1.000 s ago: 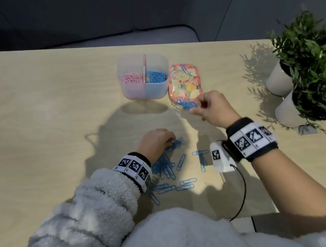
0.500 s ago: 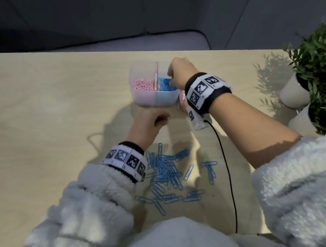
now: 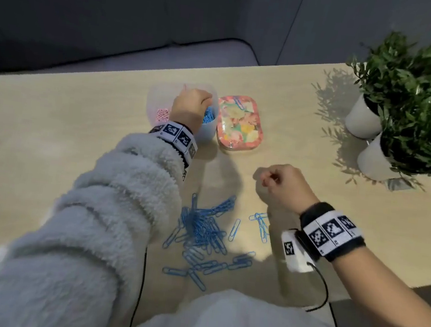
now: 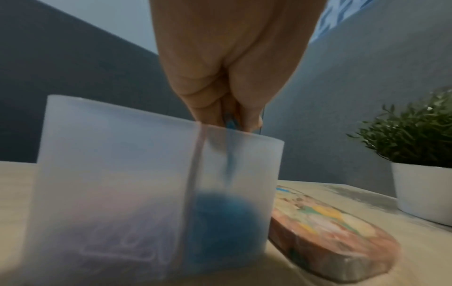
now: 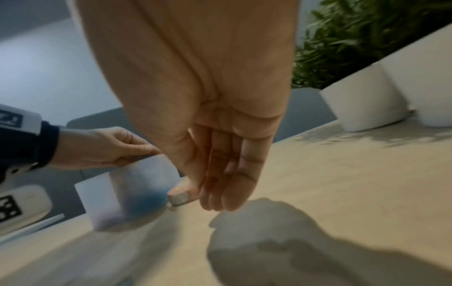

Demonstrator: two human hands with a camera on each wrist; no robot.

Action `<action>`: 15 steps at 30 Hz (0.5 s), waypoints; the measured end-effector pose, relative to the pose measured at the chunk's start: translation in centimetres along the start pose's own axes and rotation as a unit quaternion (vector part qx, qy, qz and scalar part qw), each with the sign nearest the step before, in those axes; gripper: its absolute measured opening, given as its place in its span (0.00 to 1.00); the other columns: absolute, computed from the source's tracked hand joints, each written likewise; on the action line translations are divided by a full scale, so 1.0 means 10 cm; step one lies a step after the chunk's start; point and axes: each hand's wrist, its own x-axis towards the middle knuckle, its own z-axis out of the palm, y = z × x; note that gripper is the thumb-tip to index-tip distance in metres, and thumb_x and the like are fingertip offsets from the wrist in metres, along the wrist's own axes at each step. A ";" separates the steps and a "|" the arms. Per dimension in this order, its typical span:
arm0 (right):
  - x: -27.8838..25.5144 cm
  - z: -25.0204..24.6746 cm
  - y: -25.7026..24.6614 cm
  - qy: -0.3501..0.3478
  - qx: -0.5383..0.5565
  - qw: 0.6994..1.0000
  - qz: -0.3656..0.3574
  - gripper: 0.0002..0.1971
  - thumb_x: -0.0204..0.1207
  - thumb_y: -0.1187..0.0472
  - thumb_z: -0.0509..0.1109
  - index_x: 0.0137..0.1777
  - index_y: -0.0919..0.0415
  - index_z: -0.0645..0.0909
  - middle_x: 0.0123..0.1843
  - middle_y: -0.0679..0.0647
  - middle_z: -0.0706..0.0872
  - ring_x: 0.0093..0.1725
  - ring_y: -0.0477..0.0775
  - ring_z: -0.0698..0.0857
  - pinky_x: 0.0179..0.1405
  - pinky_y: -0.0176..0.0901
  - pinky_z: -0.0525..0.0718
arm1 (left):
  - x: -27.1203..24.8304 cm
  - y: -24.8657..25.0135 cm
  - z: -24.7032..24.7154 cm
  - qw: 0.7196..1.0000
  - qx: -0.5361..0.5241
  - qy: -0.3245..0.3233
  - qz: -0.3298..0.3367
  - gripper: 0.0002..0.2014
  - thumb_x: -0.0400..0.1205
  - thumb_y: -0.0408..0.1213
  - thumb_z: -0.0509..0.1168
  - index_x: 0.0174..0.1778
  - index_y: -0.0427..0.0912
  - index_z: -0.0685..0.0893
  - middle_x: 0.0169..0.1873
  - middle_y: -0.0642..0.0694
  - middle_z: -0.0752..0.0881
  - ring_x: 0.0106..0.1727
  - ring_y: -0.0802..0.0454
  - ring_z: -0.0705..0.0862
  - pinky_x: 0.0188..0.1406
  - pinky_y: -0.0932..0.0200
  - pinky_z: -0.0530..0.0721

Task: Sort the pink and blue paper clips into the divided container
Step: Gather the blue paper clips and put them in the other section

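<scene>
The frosted divided container (image 3: 154,108) stands at the table's far middle, with pink clips (image 3: 163,113) in its left half and blue clips (image 3: 209,115) in its right half. My left hand (image 3: 206,102) is over the right half; in the left wrist view its fingertips (image 4: 249,116) pinch blue paper clips (image 4: 229,123) that trail down into the blue heap (image 4: 225,212). My right hand (image 3: 268,177) hovers lower right of the container, fingers (image 5: 244,183) loosely curled and holding nothing. Several loose blue clips (image 3: 201,229) lie piled near me.
A floral tin (image 3: 240,123) lies right beside the container. Two potted plants in white pots (image 3: 361,121) (image 3: 376,157) stand at the far right. A black cable (image 3: 323,291) hangs from my right wrist over the table's near edge.
My right hand went from the tin to the container's blue side, then drew back towards me. My left hand left the pile and rose over the container with blue clips.
</scene>
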 end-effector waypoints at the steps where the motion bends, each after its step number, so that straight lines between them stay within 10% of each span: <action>1: -0.08 0.02 0.09 -0.016 -0.011 1.000 0.010 0.09 0.70 0.68 0.67 0.34 0.55 0.83 0.32 0.49 0.83 0.37 0.51 0.80 0.41 0.37 0.72 | -0.02 0.00 0.03 1.000 0.007 -0.010 0.010 0.14 0.81 0.37 0.54 0.38 0.34 0.81 0.41 0.30 0.84 0.44 0.37 0.80 0.46 0.52 0.72; 8: -0.52 0.21 0.47 -0.080 -0.061 0.994 0.053 0.25 0.57 0.52 0.84 0.41 0.55 0.69 0.40 0.49 0.72 0.40 0.52 0.71 0.31 0.39 0.64 | -0.77 -0.08 0.26 0.984 0.056 -0.049 0.164 0.09 0.81 0.37 0.62 0.48 0.37 0.86 0.46 0.39 0.86 0.48 0.41 0.83 0.49 0.50 0.79; 12: -0.61 0.36 0.48 -0.066 -0.048 0.996 0.043 0.27 0.61 0.59 0.82 0.58 0.58 0.75 0.54 0.55 0.75 0.53 0.57 0.78 0.52 0.42 0.72 | -1.29 -0.17 0.61 0.968 0.084 -0.199 0.125 0.15 0.75 0.44 0.70 0.54 0.40 0.84 0.51 0.39 0.83 0.54 0.41 0.81 0.54 0.48 0.80; 15: -0.58 0.44 0.43 -0.047 -0.063 0.997 0.006 0.25 0.67 0.63 0.77 0.65 0.61 0.78 0.55 0.59 0.81 0.58 0.59 0.80 0.56 0.42 0.72 | -1.41 -0.15 0.79 0.972 0.096 -0.193 0.094 0.16 0.74 0.44 0.71 0.52 0.38 0.81 0.52 0.37 0.80 0.55 0.39 0.79 0.53 0.46 0.79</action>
